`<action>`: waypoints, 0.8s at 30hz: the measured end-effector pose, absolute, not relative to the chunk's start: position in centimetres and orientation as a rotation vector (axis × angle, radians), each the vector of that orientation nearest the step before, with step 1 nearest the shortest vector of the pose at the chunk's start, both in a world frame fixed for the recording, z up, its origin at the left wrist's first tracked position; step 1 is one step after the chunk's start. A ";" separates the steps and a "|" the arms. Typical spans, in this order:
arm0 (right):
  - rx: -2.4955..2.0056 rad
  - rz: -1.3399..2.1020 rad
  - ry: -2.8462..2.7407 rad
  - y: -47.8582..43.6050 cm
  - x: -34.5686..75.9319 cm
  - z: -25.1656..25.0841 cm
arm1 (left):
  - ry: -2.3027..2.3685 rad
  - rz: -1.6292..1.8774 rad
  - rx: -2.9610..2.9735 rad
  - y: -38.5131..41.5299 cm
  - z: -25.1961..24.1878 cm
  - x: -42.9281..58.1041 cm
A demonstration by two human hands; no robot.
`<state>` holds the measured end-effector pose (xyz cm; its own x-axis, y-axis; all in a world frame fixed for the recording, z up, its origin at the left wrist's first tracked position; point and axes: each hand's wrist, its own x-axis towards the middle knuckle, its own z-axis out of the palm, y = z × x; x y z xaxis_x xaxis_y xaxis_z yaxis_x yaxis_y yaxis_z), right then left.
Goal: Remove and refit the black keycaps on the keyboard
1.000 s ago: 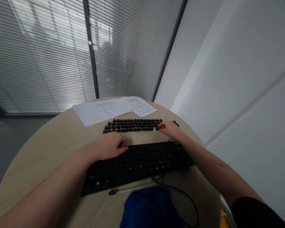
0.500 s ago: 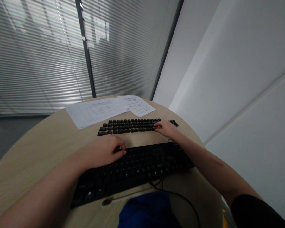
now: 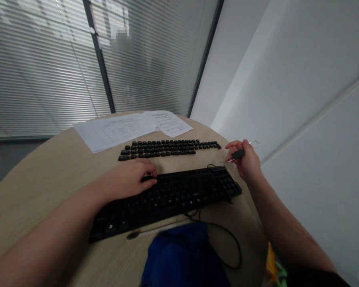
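A black keyboard [image 3: 179,191] lies at a slant across the table in front of me. My left hand [image 3: 134,177] is closed over its back edge at the left, thumb on the keys and fingers curled beyond. Off the keyboard's back right corner, my right hand [image 3: 247,159] is raised, closed round a keycap puller [image 3: 238,154] with a dark handle and wire loops at both ends. No keycap can be made out in the wire. Beyond the keyboard, loose black keycaps [image 3: 164,148] are set out in several rows.
Printed papers [image 3: 116,132] lie at the far side of the round wooden table [image 3: 42,171]. A black cable [image 3: 239,249] loops at the front near blue cloth [image 3: 182,255]. A white wall [image 3: 311,99] stands close on the right; window blinds [image 3: 42,79] are behind.
My right hand has moved right and back from the keycap rows, and the puller now shows in it. My left hand stays on the keyboard. The view has shifted slightly.
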<state>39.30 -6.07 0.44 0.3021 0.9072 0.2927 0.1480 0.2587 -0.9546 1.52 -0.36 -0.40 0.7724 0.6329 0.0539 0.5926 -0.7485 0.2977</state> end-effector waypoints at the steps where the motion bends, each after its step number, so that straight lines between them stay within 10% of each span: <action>1: -1.208 0.778 -1.141 -6.5 39.1 -0.1 | 0.945 0.228 2.707 -0.4 -0.7 1.7; 15: -1.197 1.193 -1.363 -8.5 38.4 -1.5 | 0.863 0.201 2.590 -0.3 -2.1 2.2; 24: -1.321 0.694 -1.211 -9.1 41.3 -4.3 | 0.869 0.221 2.605 0.2 -2.4 2.1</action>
<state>41.33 -9.08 -4.33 0.2915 0.9210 0.2584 0.2426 0.1901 -0.9513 2.06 0.21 -2.40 0.7961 0.6046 0.0274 0.5441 -0.7348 0.4051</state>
